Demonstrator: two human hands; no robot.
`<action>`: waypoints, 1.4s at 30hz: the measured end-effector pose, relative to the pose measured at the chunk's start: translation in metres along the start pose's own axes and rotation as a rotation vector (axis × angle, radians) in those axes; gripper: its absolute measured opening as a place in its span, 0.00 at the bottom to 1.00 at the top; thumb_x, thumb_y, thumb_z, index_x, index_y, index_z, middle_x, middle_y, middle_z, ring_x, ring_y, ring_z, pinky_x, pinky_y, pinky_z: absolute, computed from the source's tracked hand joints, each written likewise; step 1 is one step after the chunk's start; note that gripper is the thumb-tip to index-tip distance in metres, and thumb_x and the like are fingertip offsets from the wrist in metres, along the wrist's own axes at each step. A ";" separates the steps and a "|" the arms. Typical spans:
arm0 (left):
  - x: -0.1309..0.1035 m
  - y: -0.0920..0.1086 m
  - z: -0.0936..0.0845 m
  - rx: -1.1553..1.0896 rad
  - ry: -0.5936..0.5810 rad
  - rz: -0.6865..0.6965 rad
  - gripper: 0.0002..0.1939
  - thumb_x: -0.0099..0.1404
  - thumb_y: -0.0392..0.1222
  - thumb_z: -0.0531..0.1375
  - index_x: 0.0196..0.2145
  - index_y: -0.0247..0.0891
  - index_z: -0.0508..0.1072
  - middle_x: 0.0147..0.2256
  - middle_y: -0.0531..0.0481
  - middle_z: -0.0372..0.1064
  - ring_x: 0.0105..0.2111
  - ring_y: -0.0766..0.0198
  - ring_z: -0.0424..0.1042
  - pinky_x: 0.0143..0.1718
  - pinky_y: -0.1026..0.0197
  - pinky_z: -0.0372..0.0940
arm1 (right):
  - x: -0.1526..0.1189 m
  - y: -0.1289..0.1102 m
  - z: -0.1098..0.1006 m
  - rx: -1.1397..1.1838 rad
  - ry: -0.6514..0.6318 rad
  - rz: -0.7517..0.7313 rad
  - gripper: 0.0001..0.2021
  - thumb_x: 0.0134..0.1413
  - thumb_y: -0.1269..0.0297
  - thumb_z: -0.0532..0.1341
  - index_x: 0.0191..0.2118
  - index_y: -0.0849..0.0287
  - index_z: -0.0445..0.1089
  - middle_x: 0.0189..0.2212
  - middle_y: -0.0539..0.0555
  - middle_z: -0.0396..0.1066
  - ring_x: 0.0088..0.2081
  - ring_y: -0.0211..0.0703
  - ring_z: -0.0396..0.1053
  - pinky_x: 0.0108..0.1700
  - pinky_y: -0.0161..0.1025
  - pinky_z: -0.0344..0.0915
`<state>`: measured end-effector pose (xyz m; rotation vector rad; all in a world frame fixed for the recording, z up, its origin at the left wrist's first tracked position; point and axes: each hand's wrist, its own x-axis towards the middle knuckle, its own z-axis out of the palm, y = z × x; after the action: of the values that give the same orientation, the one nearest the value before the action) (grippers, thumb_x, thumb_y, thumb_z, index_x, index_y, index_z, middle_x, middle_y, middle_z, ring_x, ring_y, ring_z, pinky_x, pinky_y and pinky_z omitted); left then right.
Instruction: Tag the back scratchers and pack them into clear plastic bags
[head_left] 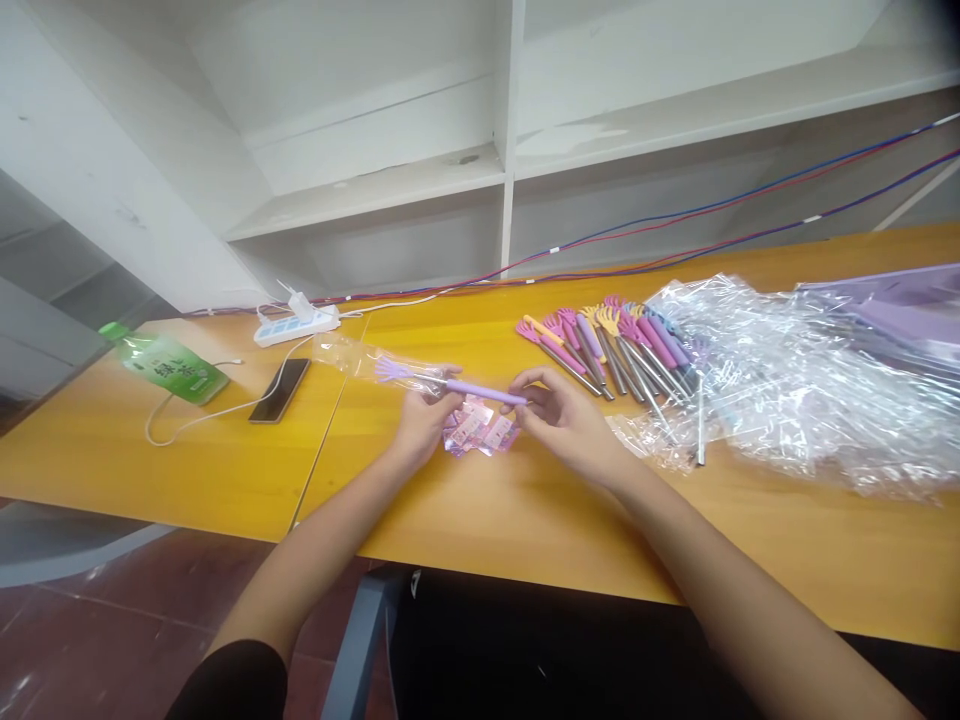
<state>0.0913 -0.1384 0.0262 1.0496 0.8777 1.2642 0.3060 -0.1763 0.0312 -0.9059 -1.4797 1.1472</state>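
Holding a purple back scratcher [487, 392] above the table [450, 510], the two hands work at its length: the left hand [426, 425] is closed around the middle, on the clear sleeve [341, 352] that covers the claw end, while the right hand [559, 415] pinches the tip of the handle between thumb and fingers. Pink cards [480, 430] lie just beneath, between the hands. Right of them sits a row of colourful scratchers [607, 345], next to a heap of clear bags [817, 390]. Off to the left are a phone [280, 391], a power strip [296, 325] and a green bottle [169, 365].
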 end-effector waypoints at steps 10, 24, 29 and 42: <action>-0.002 -0.008 0.004 0.120 -0.072 0.034 0.23 0.54 0.44 0.75 0.45 0.38 0.75 0.32 0.56 0.70 0.30 0.69 0.69 0.35 0.65 0.63 | 0.000 -0.002 0.003 -0.131 0.002 -0.146 0.05 0.67 0.60 0.65 0.43 0.53 0.76 0.42 0.55 0.73 0.43 0.45 0.75 0.46 0.45 0.74; -0.019 -0.022 0.015 0.164 -0.416 -0.061 0.24 0.58 0.52 0.75 0.46 0.38 0.74 0.36 0.48 0.75 0.33 0.62 0.75 0.39 0.58 0.70 | -0.003 -0.008 0.001 -0.413 -0.041 -0.210 0.15 0.64 0.61 0.67 0.56 0.50 0.72 0.42 0.54 0.71 0.35 0.42 0.69 0.38 0.41 0.68; -0.017 -0.018 0.011 0.227 -0.331 -0.107 0.22 0.51 0.46 0.79 0.39 0.37 0.77 0.32 0.49 0.75 0.32 0.60 0.74 0.38 0.58 0.68 | -0.006 -0.016 0.003 -0.440 -0.148 -0.188 0.21 0.62 0.58 0.69 0.60 0.48 0.71 0.48 0.57 0.71 0.42 0.48 0.71 0.46 0.47 0.71; -0.021 -0.010 0.018 -0.027 -0.395 -0.203 0.23 0.55 0.53 0.76 0.40 0.35 0.77 0.34 0.46 0.75 0.34 0.60 0.74 0.37 0.57 0.67 | -0.003 -0.008 0.009 -0.343 -0.060 -0.136 0.14 0.67 0.67 0.58 0.54 0.51 0.73 0.41 0.54 0.73 0.36 0.43 0.72 0.40 0.42 0.69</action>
<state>0.1084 -0.1615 0.0215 1.1097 0.6422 0.8579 0.2976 -0.1834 0.0382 -0.9898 -1.7936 0.8413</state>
